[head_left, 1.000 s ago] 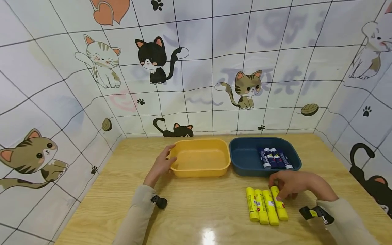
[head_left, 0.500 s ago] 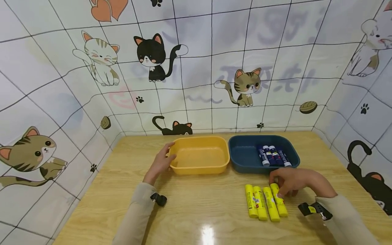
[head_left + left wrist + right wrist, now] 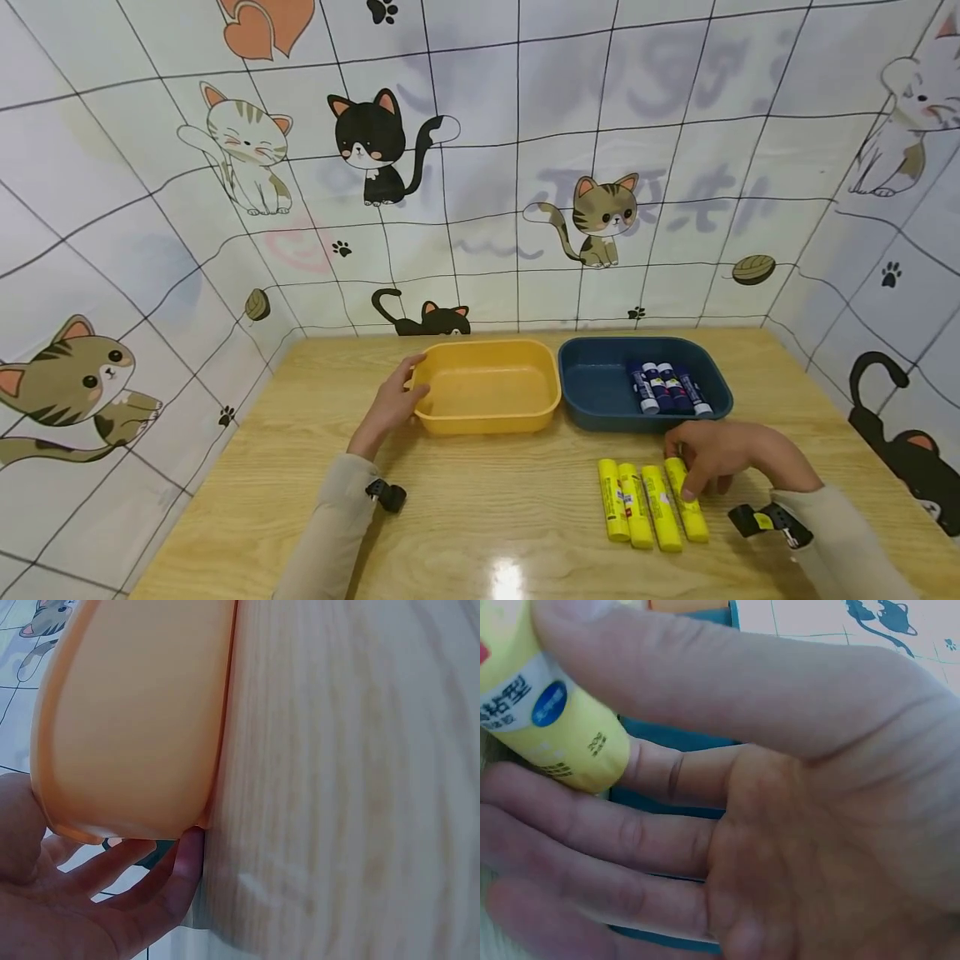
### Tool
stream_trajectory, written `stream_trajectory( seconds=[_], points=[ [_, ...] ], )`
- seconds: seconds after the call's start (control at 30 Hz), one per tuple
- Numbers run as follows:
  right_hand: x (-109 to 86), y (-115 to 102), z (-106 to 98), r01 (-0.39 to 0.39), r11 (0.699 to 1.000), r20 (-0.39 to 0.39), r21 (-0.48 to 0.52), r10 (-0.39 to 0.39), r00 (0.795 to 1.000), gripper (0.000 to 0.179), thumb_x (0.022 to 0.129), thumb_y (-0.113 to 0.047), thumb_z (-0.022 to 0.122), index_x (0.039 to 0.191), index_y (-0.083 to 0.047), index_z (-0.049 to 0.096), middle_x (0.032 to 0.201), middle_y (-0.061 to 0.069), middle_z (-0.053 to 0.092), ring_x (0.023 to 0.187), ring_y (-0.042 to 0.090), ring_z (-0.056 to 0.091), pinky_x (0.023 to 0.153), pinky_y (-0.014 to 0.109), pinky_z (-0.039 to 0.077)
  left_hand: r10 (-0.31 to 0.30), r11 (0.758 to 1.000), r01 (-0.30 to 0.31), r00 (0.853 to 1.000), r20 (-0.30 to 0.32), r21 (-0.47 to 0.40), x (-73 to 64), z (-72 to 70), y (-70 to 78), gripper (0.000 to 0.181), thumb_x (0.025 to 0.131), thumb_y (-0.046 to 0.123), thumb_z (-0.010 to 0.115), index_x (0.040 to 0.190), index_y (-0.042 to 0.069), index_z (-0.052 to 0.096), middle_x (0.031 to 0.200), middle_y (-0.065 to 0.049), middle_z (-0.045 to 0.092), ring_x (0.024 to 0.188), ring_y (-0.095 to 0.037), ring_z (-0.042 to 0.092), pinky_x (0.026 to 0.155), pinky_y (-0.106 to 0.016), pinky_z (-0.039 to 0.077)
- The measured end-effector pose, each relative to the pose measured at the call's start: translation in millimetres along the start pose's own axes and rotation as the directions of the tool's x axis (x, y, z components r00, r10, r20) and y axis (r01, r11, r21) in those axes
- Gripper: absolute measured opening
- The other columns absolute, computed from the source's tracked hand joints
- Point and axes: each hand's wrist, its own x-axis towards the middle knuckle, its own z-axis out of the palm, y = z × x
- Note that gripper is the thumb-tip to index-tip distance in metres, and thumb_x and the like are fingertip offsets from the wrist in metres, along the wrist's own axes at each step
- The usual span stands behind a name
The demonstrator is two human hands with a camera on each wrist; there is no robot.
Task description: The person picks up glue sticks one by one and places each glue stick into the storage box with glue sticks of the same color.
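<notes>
Four-sided and yellow, a plastic bin (image 3: 487, 387) stands at the back of the table. My left hand (image 3: 392, 400) holds its left end, thumb at the rim and fingers against the end wall, as the left wrist view shows too. My right hand (image 3: 723, 454) pinches the rightmost yellow glue stick (image 3: 687, 508) between thumb and fingers. In the right wrist view that glue stick (image 3: 562, 712) shows a printed label, with the other fingers stretched below it. Several more yellow glue sticks (image 3: 636, 508) lie side by side just left of it.
Right beside the yellow bin is a dark blue bin (image 3: 600, 392), with several dark blue glue sticks (image 3: 660, 387) lying in its right part. The wooden table (image 3: 450, 517) meets walls (image 3: 480, 167) covered in cat pictures behind and on both sides.
The rightmost yellow glue stick has shifted slightly right, away from its neighbour, with my right hand on it. My left hand stays at the yellow bin.
</notes>
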Motion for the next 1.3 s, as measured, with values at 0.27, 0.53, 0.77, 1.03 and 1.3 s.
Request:
stream_trajectory(
  seconds=[0.27, 0.53, 0.77, 1.03, 1.3],
  points=[
    [-0.1, 3, -5, 0.129, 0.985, 0.073, 0.112, -0.137, 0.988, 0.042, 0.082, -0.006, 0.082, 0.109, -0.005, 0.049, 0.078, 0.004, 0.056, 0.065, 0.018, 0.058, 0.059, 0.028, 0.054, -0.007, 1.000, 0.007, 1.000, 0.003, -0.006, 0.8, -1.0, 1.5, 0.057, 0.105, 0.018, 0.057, 0.159, 0.022, 0.039, 0.157, -0.027, 0.044, 0.127, -0.048, 0.060, 0.074, -0.036, 0.060],
    [0.1, 8, -5, 0.330, 0.922, 0.133, 0.203, -0.360, 0.924, 0.034, 0.089, -0.003, 0.072, 0.108, -0.002, 0.045, 0.081, 0.000, 0.054, 0.063, 0.011, 0.056, 0.060, 0.024, 0.056, -0.007, 1.000, 0.007, 1.000, 0.000, -0.005, -0.8, 1.0, 1.2, 0.056, 0.105, 0.017, 0.057, 0.159, 0.021, 0.040, 0.155, -0.027, 0.047, 0.123, -0.046, 0.062, 0.071, -0.035, 0.059],
    [-10.9, 3, -8, 0.401, 0.897, 0.054, 0.184, -0.417, 0.907, 0.033, 0.094, -0.007, 0.070, 0.119, 0.000, 0.049, 0.085, 0.006, 0.062, 0.071, 0.017, 0.065, 0.064, 0.039, 0.063, -0.009, 0.999, 0.009, 1.000, 0.005, -0.030, -1.7, 1.9, -0.3, 0.057, 0.104, 0.016, 0.058, 0.158, 0.023, 0.040, 0.154, -0.027, 0.048, 0.114, -0.042, 0.066, 0.060, -0.033, 0.058],
    [-14.3, -4, -12, 0.411, 0.899, -0.055, 0.149, -0.408, 0.911, 0.035, 0.099, -0.013, 0.068, 0.125, 0.000, 0.049, 0.080, 0.004, 0.054, 0.068, 0.021, 0.063, 0.065, 0.043, 0.063, 0.001, 0.999, -0.001, 1.000, 0.007, -0.035, 1.0, 1.0, -0.1, 0.057, 0.105, 0.016, 0.058, 0.159, 0.023, 0.040, 0.155, -0.027, 0.047, 0.119, -0.044, 0.065, 0.065, -0.034, 0.059],
    [-13.2, -17, -13, 0.447, 0.891, -0.184, 0.079, -0.428, 0.885, 0.041, 0.099, -0.016, 0.068, 0.130, 0.002, 0.048, 0.086, 0.011, 0.064, 0.071, 0.026, 0.069, 0.066, 0.043, 0.063, -0.005, 0.999, 0.005, 1.000, 0.012, -0.034, -0.4, -1.1, 1.1, 0.058, 0.105, 0.018, 0.058, 0.159, 0.023, 0.039, 0.156, -0.027, 0.046, 0.119, -0.043, 0.065, 0.062, -0.033, 0.058]
  ],
)
